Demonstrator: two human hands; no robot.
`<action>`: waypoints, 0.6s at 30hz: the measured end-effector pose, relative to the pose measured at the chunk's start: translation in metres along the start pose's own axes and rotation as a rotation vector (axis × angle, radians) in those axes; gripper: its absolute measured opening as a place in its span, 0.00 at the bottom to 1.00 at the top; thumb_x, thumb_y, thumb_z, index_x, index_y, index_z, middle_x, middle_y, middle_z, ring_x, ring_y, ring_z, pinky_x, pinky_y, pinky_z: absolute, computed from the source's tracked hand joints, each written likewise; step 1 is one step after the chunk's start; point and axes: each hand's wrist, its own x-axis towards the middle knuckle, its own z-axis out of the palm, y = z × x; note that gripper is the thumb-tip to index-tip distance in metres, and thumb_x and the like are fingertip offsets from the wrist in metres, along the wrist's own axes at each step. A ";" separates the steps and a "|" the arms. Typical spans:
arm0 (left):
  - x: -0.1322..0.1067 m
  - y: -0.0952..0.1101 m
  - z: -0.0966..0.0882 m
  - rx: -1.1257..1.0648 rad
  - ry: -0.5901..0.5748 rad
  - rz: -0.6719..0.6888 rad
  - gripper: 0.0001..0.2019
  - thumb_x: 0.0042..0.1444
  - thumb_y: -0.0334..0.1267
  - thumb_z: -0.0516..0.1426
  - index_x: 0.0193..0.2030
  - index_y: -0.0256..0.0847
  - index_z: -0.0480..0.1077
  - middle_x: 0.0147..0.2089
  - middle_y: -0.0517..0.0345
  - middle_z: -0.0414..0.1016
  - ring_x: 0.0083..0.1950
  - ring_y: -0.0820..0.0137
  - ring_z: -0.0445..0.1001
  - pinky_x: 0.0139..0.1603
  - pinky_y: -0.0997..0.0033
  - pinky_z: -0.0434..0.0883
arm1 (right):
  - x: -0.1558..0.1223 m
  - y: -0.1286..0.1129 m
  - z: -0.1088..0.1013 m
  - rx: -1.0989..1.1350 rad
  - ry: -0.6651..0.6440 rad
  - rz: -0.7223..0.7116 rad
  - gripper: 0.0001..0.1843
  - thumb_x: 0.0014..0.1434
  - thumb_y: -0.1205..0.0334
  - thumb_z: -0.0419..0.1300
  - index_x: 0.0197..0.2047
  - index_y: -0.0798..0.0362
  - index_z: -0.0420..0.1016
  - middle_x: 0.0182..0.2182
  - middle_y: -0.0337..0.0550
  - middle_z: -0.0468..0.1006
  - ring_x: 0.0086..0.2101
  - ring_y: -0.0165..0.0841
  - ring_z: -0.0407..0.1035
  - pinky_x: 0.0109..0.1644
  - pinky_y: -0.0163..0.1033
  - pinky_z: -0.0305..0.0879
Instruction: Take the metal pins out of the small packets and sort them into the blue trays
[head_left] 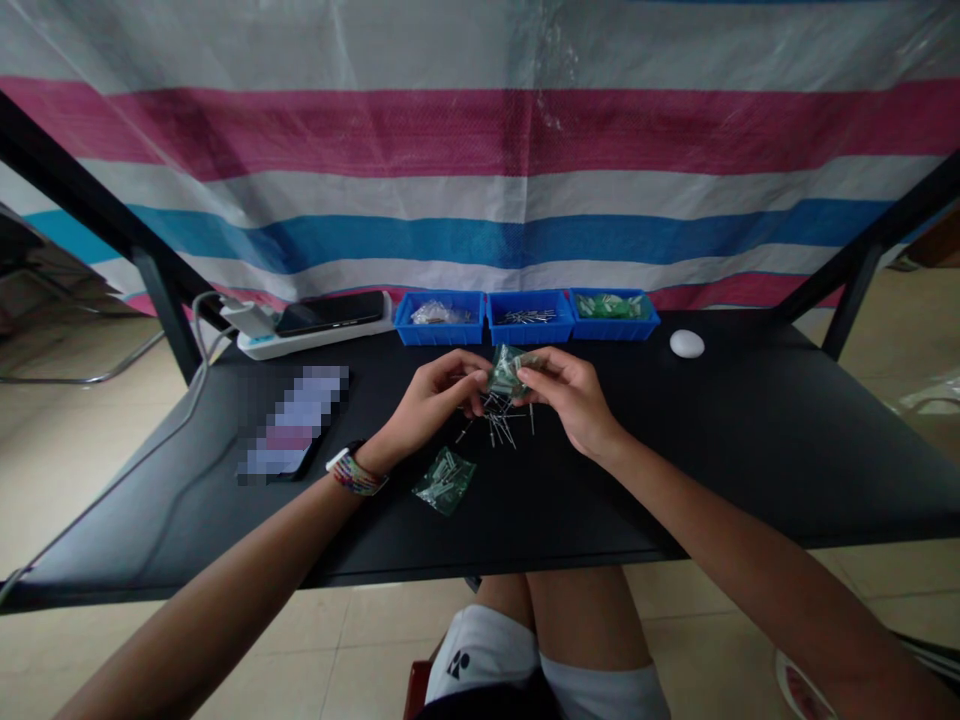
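Observation:
A small green-tinted plastic bag (506, 370) is held up between both hands above the black table (600, 490). My left hand (448, 388) pinches its left side, and my right hand (564, 390) grips its right side with thumb and fingers. Pale slender pieces show through the plastic. Below the bag lies a loose pile of thin metal rivets (501, 425), partly hidden by the hands. Nearer the front edge, a second green bag (445, 482) with similar pieces inside rests flat on the table.
Along the back stand three blue bins: the left (440, 335) with clear bags, the middle (530, 332) with metal pieces, the right (615, 328) with green bags. A white oval object (687, 344) lies to their right. Leftward are a power strip (315, 338) and a phone (296, 425).

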 end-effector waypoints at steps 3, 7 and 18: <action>0.000 0.001 -0.001 -0.018 0.006 -0.012 0.17 0.68 0.50 0.62 0.48 0.36 0.76 0.36 0.56 0.79 0.30 0.71 0.79 0.30 0.73 0.77 | 0.017 -0.006 -0.021 -0.084 0.131 -0.142 0.15 0.58 0.50 0.74 0.43 0.49 0.81 0.38 0.42 0.83 0.38 0.36 0.79 0.41 0.45 0.84; 0.000 0.001 -0.002 -0.015 -0.003 -0.012 0.15 0.68 0.48 0.61 0.47 0.36 0.76 0.36 0.57 0.78 0.30 0.72 0.78 0.30 0.73 0.76 | 0.053 -0.021 -0.081 -0.481 0.484 -0.535 0.11 0.64 0.52 0.68 0.45 0.49 0.81 0.41 0.44 0.83 0.40 0.39 0.79 0.46 0.49 0.83; 0.000 0.002 -0.002 0.016 -0.024 -0.018 0.14 0.66 0.47 0.61 0.44 0.36 0.77 0.35 0.57 0.78 0.29 0.73 0.77 0.30 0.74 0.73 | 0.078 -0.003 -0.150 -1.411 0.272 -0.522 0.18 0.69 0.62 0.56 0.53 0.53 0.85 0.56 0.55 0.83 0.56 0.50 0.75 0.65 0.58 0.69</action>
